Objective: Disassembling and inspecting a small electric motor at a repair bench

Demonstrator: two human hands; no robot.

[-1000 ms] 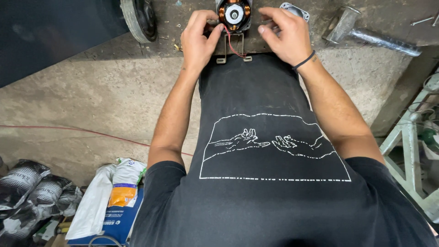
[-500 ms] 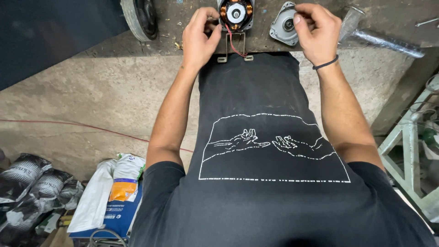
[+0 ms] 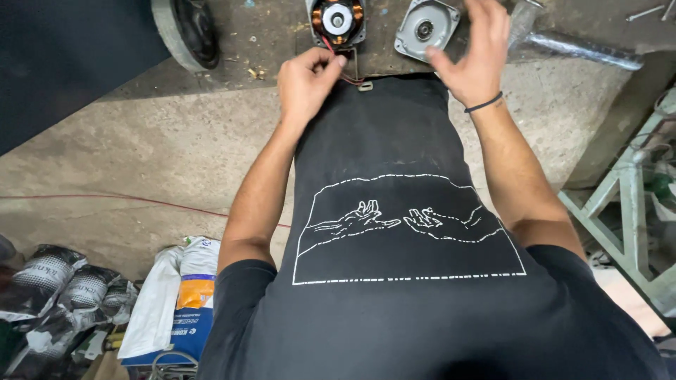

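- Concrete floor (image 3: pixel 141 148) below, and at the far edge a grimy work surface (image 3: pixel 267 35) carrying the parts.
- Open motor (image 3: pixel 336 20) sits at the far middle of the surface, copper windings showing; red wire (image 3: pixel 338 67) trails from it toward the near edge.
- Left hand (image 3: pixel 306 81), fingers pinched together on that red wire just near the motor.
- Right hand (image 3: pixel 473 53) is spread and loose beside the round metal end cover (image 3: pixel 426 28), fingertips at its rim; grasp or mere touch, I cannot tell.
- Risk one, as I judge it: a hard tug on the wire could tear it from the windings or drag the motor off the near edge.
- Risk two: the end cover lies close to the edge, so a nudge from the open right hand might tip it to the floor.
- Hammer (image 3: pixel 570 46) lies far right, wheel (image 3: pixel 186 32) far left; both crowd the surface, so a sweeping elbow could knock them.
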